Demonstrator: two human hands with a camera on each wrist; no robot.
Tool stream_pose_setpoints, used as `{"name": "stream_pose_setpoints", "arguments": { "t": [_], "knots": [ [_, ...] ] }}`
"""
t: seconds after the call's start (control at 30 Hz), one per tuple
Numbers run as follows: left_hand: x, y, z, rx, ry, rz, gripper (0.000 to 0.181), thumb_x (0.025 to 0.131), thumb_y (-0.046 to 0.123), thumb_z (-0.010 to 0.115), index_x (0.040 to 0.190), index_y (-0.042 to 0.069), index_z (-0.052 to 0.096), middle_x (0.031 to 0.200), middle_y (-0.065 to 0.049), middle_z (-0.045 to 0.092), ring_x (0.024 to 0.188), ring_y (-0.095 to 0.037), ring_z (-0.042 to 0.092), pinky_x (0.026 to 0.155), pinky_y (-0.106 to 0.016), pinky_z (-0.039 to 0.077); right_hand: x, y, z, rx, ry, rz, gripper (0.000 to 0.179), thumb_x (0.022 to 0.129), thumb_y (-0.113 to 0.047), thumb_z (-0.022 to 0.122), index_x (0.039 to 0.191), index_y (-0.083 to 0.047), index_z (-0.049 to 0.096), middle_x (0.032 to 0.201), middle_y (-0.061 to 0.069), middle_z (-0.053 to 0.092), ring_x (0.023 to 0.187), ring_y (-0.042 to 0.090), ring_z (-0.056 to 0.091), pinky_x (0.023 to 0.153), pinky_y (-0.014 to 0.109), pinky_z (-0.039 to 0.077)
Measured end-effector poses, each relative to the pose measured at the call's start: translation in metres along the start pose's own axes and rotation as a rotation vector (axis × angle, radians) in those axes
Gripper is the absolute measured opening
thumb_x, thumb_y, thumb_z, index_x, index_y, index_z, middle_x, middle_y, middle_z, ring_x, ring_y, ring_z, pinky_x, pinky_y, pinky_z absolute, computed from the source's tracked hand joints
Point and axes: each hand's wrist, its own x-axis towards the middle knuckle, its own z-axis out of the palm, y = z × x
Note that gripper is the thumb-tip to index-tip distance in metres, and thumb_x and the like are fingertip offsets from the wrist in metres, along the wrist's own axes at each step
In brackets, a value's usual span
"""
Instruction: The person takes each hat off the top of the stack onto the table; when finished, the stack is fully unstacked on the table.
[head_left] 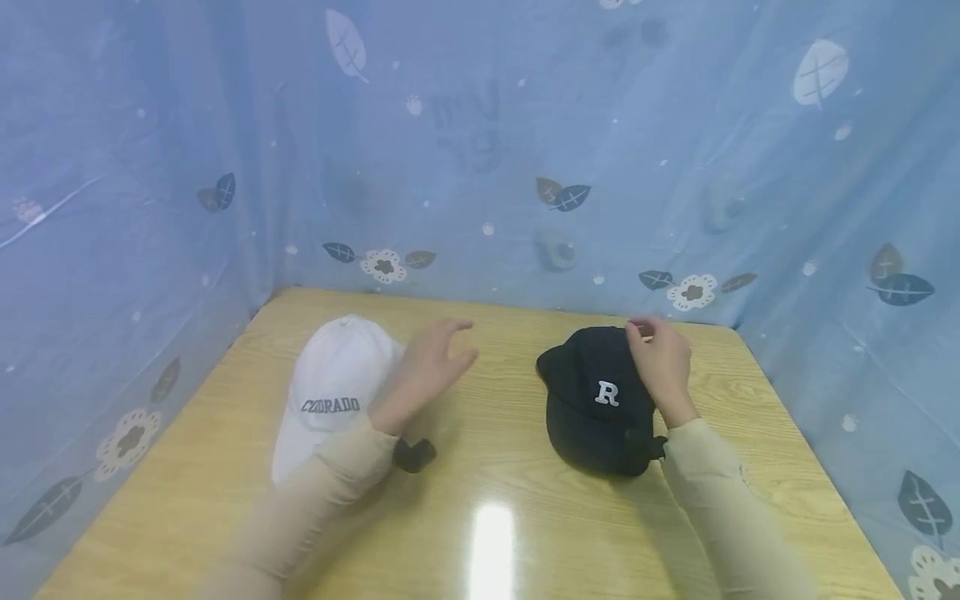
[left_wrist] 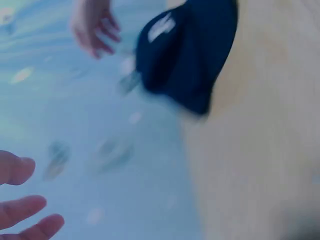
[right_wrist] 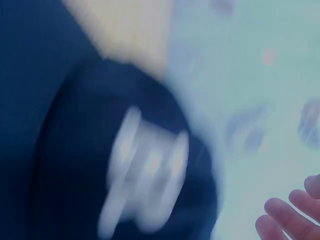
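On the left of the table lies a white cap (head_left: 337, 367) lettered COLORADO, partly covered by the left forearm. My left hand (head_left: 427, 367) hovers just right of it, fingers spread and holding nothing; its fingers (left_wrist: 30, 210) show empty in the left wrist view. A black cap (head_left: 596, 408) with a white R lies at the right, brim toward the left. Above its right side is my right hand (head_left: 663, 362), fingers loosely bent. In the right wrist view the fingers (right_wrist: 290, 220) appear apart from the black cap (right_wrist: 75, 150) and hold nothing.
The caps lie on a light wooden table (head_left: 480, 400). Blue curtain (head_left: 480, 150) with leaf and flower prints encloses its back and sides. A small black piece (head_left: 414, 456) shows beside the left forearm. Light glares off the table's front.
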Motion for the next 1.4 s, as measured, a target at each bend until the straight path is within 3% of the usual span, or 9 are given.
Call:
{"name": "stream_pose_setpoints", "arguments": {
  "t": [0.17, 0.23, 0.33, 0.47, 0.57, 0.8, 0.97, 1.2, 1.4],
  "knots": [
    [-0.038, -0.049, -0.078, 0.071, 0.158, -0.034, 0.042, 0.087, 0.02, 0.062, 0.124, 0.003, 0.054, 0.127, -0.016, 0.054, 0.118, -0.035, 0.046, 0.101, -0.05, 0.033, -0.006, -0.06, 0.037, 0.167, -0.085, -0.129, 0.026, 0.092, -0.025, 0.056, 0.103, -0.004, 0.066, 0.094, 0.014, 0.068, 0.078, 0.027, 0.064, 0.065, 0.041, 0.051],
    [-0.054, -0.072, -0.096, 0.1, 0.171, -0.085, 0.042, 0.088, 0.02, 0.061, 0.123, 0.0, 0.054, 0.125, -0.02, 0.054, 0.118, -0.038, 0.045, 0.099, -0.052, 0.033, -0.012, -0.078, 0.054, 0.205, -0.14, -0.152, 0.026, 0.092, -0.026, 0.057, 0.105, -0.005, 0.066, 0.095, 0.011, 0.068, 0.076, 0.024, 0.065, 0.062, 0.039, 0.052],
    [-0.078, -0.104, -0.109, 0.129, 0.117, -0.202, 0.045, 0.091, 0.028, 0.055, 0.124, -0.003, 0.053, 0.126, -0.024, 0.051, 0.118, -0.043, 0.042, 0.097, -0.057, 0.032, -0.023, -0.102, 0.082, 0.264, -0.226, -0.165, 0.025, 0.092, -0.026, 0.057, 0.106, -0.008, 0.066, 0.095, 0.007, 0.067, 0.074, 0.019, 0.063, 0.061, 0.034, 0.052],
    [-0.108, -0.132, -0.112, 0.102, 0.003, -0.349, 0.057, 0.094, 0.041, 0.047, 0.129, -0.004, 0.048, 0.129, -0.028, 0.047, 0.117, -0.046, 0.042, 0.093, -0.061, 0.034, -0.039, -0.129, 0.115, 0.336, -0.328, -0.154, 0.021, 0.091, -0.024, 0.059, 0.105, -0.01, 0.067, 0.094, 0.002, 0.067, 0.073, 0.015, 0.062, 0.06, 0.029, 0.052],
    [-0.125, -0.147, -0.107, 0.075, -0.051, -0.406, 0.063, 0.094, 0.044, 0.047, 0.131, -0.006, 0.044, 0.127, -0.03, 0.047, 0.111, -0.045, 0.048, 0.087, -0.059, 0.041, -0.05, -0.147, 0.136, 0.345, -0.412, -0.166, 0.022, 0.09, -0.023, 0.06, 0.105, -0.008, 0.067, 0.094, 0.003, 0.068, 0.072, 0.015, 0.062, 0.06, 0.027, 0.052],
    [-0.136, -0.164, -0.098, -0.001, -0.088, -0.449, 0.061, 0.092, 0.041, 0.053, 0.126, -0.009, 0.046, 0.114, -0.029, 0.056, 0.101, -0.041, 0.055, 0.082, -0.053, 0.046, -0.064, -0.169, 0.177, 0.345, -0.591, -0.142, 0.029, 0.09, -0.028, 0.059, 0.111, -0.008, 0.064, 0.101, 0.005, 0.065, 0.072, 0.012, 0.061, 0.06, 0.022, 0.05],
    [-0.136, -0.176, -0.095, -0.047, -0.084, -0.482, 0.063, 0.092, 0.04, 0.053, 0.128, -0.011, 0.043, 0.123, -0.033, 0.049, 0.109, -0.046, 0.049, 0.088, -0.056, 0.043, -0.072, -0.174, 0.193, 0.391, -0.557, -0.115, 0.022, 0.089, -0.026, 0.061, 0.102, -0.009, 0.066, 0.098, 0.003, 0.066, 0.066, 0.011, 0.059, 0.055, 0.022, 0.05],
    [-0.139, -0.198, -0.094, -0.109, -0.096, -0.567, 0.063, 0.09, 0.04, 0.056, 0.126, -0.01, 0.045, 0.119, -0.033, 0.052, 0.105, -0.044, 0.053, 0.08, -0.048, 0.05, -0.075, -0.183, 0.2, 0.399, -0.506, -0.114, 0.014, 0.088, -0.024, 0.062, 0.091, -0.011, 0.067, 0.092, -0.001, 0.066, 0.064, 0.009, 0.057, 0.052, 0.021, 0.049],
    [-0.137, -0.197, -0.099, -0.216, -0.077, -0.554, 0.056, 0.092, 0.031, 0.055, 0.123, -0.014, 0.046, 0.11, -0.03, 0.058, 0.093, -0.033, 0.06, 0.078, -0.041, 0.052, -0.073, -0.186, 0.194, 0.413, -0.434, -0.134, 0.013, 0.089, -0.023, 0.062, 0.089, -0.011, 0.068, 0.083, -0.001, 0.066, 0.061, 0.008, 0.055, 0.051, 0.02, 0.048]
  ]
}}
